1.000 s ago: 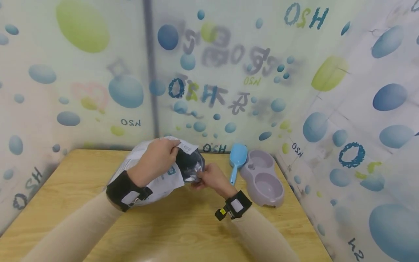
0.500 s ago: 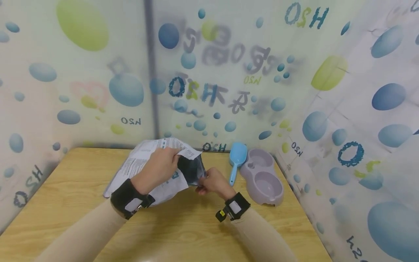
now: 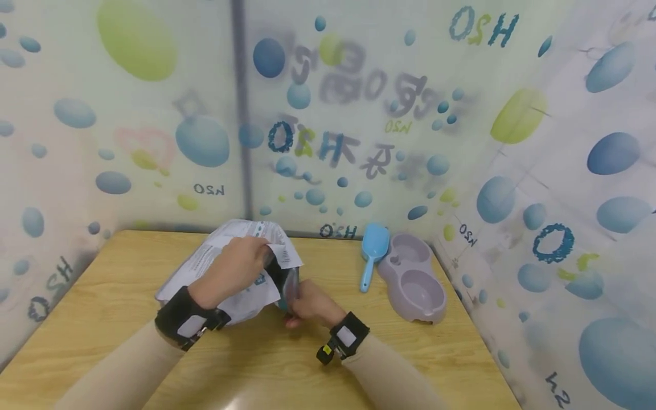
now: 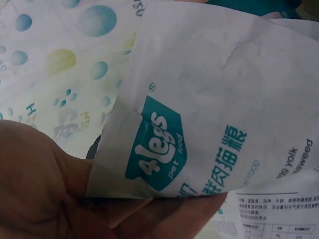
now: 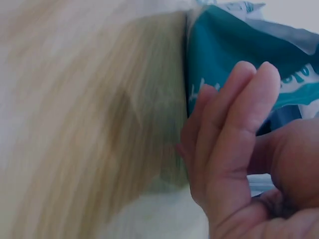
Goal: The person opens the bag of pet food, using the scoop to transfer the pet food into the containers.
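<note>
A white and teal cat food bag point(image 3: 205, 273) lies on the table, its mouth turned right. My left hand point(image 3: 230, 267) pinches the upper edge of that mouth; the left wrist view shows thumb and fingers on either side of the printed bag point(image 4: 214, 89). At the mouth, my right hand point(image 3: 312, 302) grips a glossy edge point(image 3: 292, 285) beside the dark opening. In the right wrist view, the thumb is bent towards several extended fingers point(image 5: 234, 109) next to the teal side of the bag point(image 5: 224, 50). The fingers hide part of what is gripped.
To the right, a light blue scoop point(image 3: 375, 245) lies beside a lilac double pet bowl point(image 3: 405, 279). The wooden table point(image 3: 277, 364) is bounded by patterned walls point(image 3: 318, 114) at the back and both sides.
Both hands have moved left together with the bag's mouth, the right hand also lower and nearer. The dark opening looks narrower than before. Scoop and bowl stay in place.
</note>
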Demonstrator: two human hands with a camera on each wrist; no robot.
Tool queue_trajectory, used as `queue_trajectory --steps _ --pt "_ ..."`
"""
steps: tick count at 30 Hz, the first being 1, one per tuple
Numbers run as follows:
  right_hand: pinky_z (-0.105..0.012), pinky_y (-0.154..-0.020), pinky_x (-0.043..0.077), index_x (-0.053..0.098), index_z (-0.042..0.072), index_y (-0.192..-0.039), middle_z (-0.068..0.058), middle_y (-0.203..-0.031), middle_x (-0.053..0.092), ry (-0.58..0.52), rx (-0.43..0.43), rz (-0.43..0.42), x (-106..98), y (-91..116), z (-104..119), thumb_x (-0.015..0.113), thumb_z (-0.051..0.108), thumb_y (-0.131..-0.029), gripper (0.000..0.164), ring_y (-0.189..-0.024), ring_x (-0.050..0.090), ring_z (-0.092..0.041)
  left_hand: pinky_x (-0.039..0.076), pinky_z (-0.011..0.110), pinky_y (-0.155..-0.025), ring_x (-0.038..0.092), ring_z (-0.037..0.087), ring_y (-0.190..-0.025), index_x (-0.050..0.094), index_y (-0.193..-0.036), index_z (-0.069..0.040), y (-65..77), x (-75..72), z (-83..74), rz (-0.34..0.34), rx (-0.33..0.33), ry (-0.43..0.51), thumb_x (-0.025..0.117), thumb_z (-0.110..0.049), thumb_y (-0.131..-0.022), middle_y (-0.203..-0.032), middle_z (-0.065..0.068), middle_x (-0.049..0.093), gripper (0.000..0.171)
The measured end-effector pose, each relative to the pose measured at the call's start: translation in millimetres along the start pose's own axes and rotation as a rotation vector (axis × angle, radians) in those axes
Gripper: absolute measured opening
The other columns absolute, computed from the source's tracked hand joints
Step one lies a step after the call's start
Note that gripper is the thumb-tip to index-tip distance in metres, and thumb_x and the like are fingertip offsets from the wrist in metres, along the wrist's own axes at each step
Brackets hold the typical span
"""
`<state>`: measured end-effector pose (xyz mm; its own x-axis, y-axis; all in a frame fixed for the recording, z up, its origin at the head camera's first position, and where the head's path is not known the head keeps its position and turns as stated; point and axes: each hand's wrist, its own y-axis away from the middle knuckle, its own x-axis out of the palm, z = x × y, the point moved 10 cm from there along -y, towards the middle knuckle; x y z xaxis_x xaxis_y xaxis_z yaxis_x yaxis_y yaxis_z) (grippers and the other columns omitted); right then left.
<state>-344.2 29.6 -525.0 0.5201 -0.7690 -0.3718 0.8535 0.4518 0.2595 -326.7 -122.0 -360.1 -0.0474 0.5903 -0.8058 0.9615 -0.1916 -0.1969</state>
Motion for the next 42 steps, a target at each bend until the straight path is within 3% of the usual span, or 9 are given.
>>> queue_trajectory --steps 7,12,19,25,30,33,37,40,42 --pt "-0.027 -0.061 0.06 0.076 0.002 -0.104 -0.007 -0.08 0.076 -0.016 -0.029 -0.011 24 -9 11 0.068 -0.008 -0.101 0.013 -0.066 0.08 -0.02 0.047 0.035 -0.055 0.061 0.02 -0.061 0.076 -0.104 -0.005 5.6 -11.9 7.0 0.006 -0.024 -0.027 0.05 -0.014 -0.12 -0.072 0.005 0.059 0.032" --pt "-0.029 -0.065 0.064 0.076 -0.001 -0.107 -0.011 -0.083 0.081 -0.053 -0.017 0.019 30 -14 14 0.072 -0.005 -0.103 0.007 -0.065 0.08 -0.018 0.044 0.034 -0.054 0.059 0.02 -0.062 0.074 -0.098 -0.004 9.5 -21.5 10.0 -0.027 -0.006 -0.057 0.055 -0.012 -0.118 -0.072 0.006 0.059 0.029" --pt "-0.032 -0.063 0.069 0.075 -0.007 -0.107 -0.022 -0.086 0.085 -0.102 0.01 0.035 18 -9 10 0.074 -0.003 -0.105 0.004 -0.063 0.079 -0.017 0.042 0.033 -0.053 0.054 0.018 -0.057 0.06 -0.079 -0.012 15.9 -21.8 13.7 -0.037 -0.003 -0.072 0.056 -0.011 -0.115 -0.066 0.001 0.05 0.037" --pt "-0.026 -0.054 0.063 0.077 -0.009 -0.1 -0.016 -0.078 0.081 -0.084 0.003 0.013 2 1 10 0.068 -0.001 -0.108 0.015 -0.056 0.074 -0.014 0.039 0.031 -0.054 0.05 0.016 -0.057 0.062 -0.075 -0.013 20.0 -15.1 8.0 -0.042 0.016 -0.109 0.059 -0.007 -0.109 -0.063 -0.001 0.048 0.035" --pt "-0.026 -0.051 0.06 0.077 -0.002 -0.09 -0.011 -0.071 0.078 0.006 0.005 -0.026 -10 9 10 0.068 0.009 -0.114 0.028 -0.053 0.071 -0.014 0.041 0.03 -0.054 0.053 0.015 -0.058 0.077 -0.088 -0.007 23.3 -10.3 2.6 -0.04 0.023 -0.118 0.063 -0.007 -0.109 -0.064 0.001 0.056 0.025" --pt "-0.027 -0.051 0.059 0.077 0.002 -0.083 -0.009 -0.068 0.077 0.071 0.002 -0.048 -15 12 8 0.07 0.013 -0.116 0.035 -0.052 0.069 -0.014 0.043 0.031 -0.054 0.057 0.016 -0.059 0.086 -0.11 0.0 24.3 -6.2 3.0 -0.027 0.005 -0.107 0.065 -0.008 -0.109 -0.071 0.004 0.066 0.023" --pt "-0.026 -0.052 0.056 0.077 0.005 -0.078 -0.005 -0.065 0.074 0.163 0.008 -0.081 -22 13 4 0.072 0.013 -0.115 0.037 -0.051 0.067 -0.013 0.041 0.031 -0.051 0.057 0.016 -0.056 0.08 -0.144 0.001 24.9 2.9 5.4 0.005 -0.028 -0.094 0.066 -0.011 -0.109 -0.071 0.005 0.067 0.039" --pt "-0.025 -0.052 0.053 0.076 0.007 -0.075 -0.004 -0.064 0.072 0.216 0.016 -0.104 -25 14 1 0.073 0.01 -0.113 0.038 -0.052 0.065 -0.013 0.036 0.028 -0.047 0.051 0.015 -0.051 0.075 -0.152 -0.001 26.0 11.3 7.5 0.041 -0.047 -0.079 0.066 -0.014 -0.11 -0.063 0.002 0.055 0.045" --pt "-0.024 -0.052 0.052 0.076 0.007 -0.073 -0.003 -0.062 0.071 0.244 0.016 -0.114 -26 15 0 0.073 0.009 -0.113 0.039 -0.051 0.065 -0.013 0.035 0.027 -0.047 0.049 0.015 -0.05 0.072 -0.156 -0.001 26.3 17.0 9.5 0.062 -0.055 -0.069 0.065 -0.017 -0.112 -0.066 0.006 0.056 0.048"
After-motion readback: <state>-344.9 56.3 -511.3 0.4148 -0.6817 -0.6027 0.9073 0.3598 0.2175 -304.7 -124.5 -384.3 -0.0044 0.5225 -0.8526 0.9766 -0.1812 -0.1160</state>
